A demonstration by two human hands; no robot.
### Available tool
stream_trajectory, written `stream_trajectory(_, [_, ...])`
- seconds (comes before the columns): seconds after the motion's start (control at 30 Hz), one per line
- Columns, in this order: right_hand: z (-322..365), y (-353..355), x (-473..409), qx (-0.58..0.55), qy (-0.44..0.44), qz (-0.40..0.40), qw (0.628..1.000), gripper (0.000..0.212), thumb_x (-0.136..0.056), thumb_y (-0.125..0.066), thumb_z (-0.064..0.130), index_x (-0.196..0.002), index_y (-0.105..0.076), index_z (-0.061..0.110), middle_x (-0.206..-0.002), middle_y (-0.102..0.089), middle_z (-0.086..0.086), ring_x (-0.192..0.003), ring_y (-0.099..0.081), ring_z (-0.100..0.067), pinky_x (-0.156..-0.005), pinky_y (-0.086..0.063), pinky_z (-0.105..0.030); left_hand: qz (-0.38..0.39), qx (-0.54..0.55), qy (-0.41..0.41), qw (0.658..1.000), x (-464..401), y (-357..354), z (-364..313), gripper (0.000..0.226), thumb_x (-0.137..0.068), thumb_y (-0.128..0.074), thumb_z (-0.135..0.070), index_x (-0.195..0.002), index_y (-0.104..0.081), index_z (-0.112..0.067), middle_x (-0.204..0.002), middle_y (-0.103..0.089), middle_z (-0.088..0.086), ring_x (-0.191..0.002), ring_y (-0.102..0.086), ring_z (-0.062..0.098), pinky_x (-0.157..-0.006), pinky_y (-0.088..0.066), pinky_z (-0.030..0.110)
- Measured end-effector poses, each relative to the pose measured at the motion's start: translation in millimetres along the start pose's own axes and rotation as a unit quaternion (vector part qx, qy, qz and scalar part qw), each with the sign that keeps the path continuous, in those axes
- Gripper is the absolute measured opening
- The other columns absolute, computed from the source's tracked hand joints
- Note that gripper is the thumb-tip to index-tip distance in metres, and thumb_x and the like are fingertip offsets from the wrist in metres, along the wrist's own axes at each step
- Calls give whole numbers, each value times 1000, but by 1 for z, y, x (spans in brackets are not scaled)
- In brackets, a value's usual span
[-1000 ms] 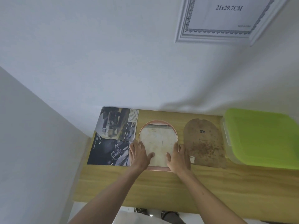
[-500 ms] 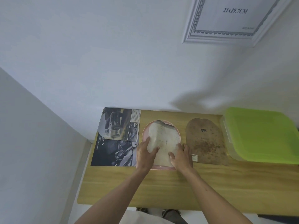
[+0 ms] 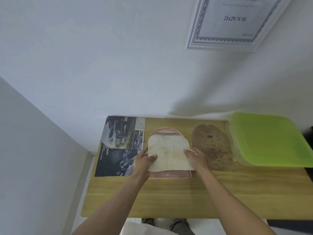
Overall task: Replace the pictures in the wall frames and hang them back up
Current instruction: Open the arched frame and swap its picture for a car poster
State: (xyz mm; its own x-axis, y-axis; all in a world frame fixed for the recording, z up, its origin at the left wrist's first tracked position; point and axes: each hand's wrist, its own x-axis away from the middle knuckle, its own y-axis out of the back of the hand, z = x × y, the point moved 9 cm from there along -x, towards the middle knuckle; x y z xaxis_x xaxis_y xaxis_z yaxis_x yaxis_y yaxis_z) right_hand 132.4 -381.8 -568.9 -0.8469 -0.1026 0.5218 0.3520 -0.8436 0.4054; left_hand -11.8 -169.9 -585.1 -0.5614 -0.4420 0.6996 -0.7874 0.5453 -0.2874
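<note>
An arch-shaped pink frame lies flat on the wooden table. Above it, a pale arch-cut paper picture is lifted off the frame. My left hand pinches the paper's left edge, thumb on top. My right hand pinches its right edge. The brown arch-shaped backing board lies to the right of the frame. A white rectangular frame marked 21x29.7CM hangs on the wall at upper right.
Dark car magazine pages lie left of the pink frame, one with an arch cut out. A clear box with a green lid stands at the table's right end. Walls close in at the back and left.
Both hands went from pressing flat on the paper in the frame to pinching its sides. The paper has been lifted out and toward me, exposing the frame's top.
</note>
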Motion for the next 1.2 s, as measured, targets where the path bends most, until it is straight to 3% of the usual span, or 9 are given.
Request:
stream_trajectory(0.17, [-5, 23, 7, -40, 12, 8, 999, 17, -83, -70, 13, -97, -70, 22, -98, -74, -1, -87, -71, -20, -78, -59, -39, 7, -143, -60, 988, 5, -6, 1, 35, -83, -69, -3, -116, -65, -16, -94, -74, 10, -88, -71, 28, -79, -60, 45])
stream_trajectory(0.3, [-16, 53, 11, -47, 28, 13, 998, 26, -82, -73, 9, -102, -67, 25, -100, -72, 3, -91, -69, -16, -73, -57, -34, 22, -213, -71, 974, 11, -19, 6, 22, -84, -67, -1, -100, -68, -16, -91, -74, 13, -85, -71, 29, -79, -59, 48])
stream_trajectory(0.4, [-29, 75, 11, -55, 30, 38, 997, 38, -82, -73, 3, -113, -63, 23, -105, -68, 6, -94, -65, -10, -66, -51, -23, 39, -236, -73, 968, 18, -34, 17, 22, -83, -66, 1, -101, -67, -12, -89, -73, 16, -84, -71, 31, -77, -60, 47])
stream_trajectory(0.53, [-58, 108, 5, -44, 23, 59, 997, 44, -81, -73, -3, -114, -61, 22, -111, -69, -1, -101, -66, -17, -71, -53, -27, 77, -262, -64, 960, 34, -65, 44, 31, -81, -66, 4, -106, -66, -14, -81, -71, 10, -82, -72, 30, -74, -61, 44])
stream_trajectory(0.63, [-80, 144, 6, -23, 23, 61, 998, 43, -81, -73, -1, -114, -60, 23, -106, -68, 1, -97, -64, -12, -71, -51, -26, 99, -289, -53, 951, 48, -93, 70, 31, -79, -66, 7, -105, -66, -9, -81, -72, 13, -79, -72, 32, -74, -61, 47])
stream_trajectory(0.77, [-121, 193, 5, 28, -2, 79, 996, 45, -80, -77, 7, -116, -58, 27, -98, -72, -6, -93, -70, -23, -80, -55, -33, 110, -317, -18, 942, 68, -129, 112, 29, -76, -68, 12, -102, -61, 2, -99, -68, 28, -85, -71, 41, -69, -61, 47])
stream_trajectory(1.03, [-186, 287, -1, 63, -18, 83, 994, 43, -82, -74, 9, -117, -56, 25, -98, -74, -6, -85, -73, -20, -69, -52, -29, 119, -393, 16, 912, 89, -202, 201, 27, -73, -70, 12, -93, -59, -2, -99, -68, 28, -81, -71, 42, -70, -60, 53])
stream_trajectory(1.2, [-202, 335, -10, 96, -22, 38, 994, 43, -83, -72, 12, -120, -54, 24, -101, -70, 2, -84, -70, -13, -62, -49, -26, 107, -420, -9, 901, 97, -247, 231, 26, -74, -68, 13, -91, -59, -4, -99, -67, 27, -69, -70, 35, -61, -62, 43])
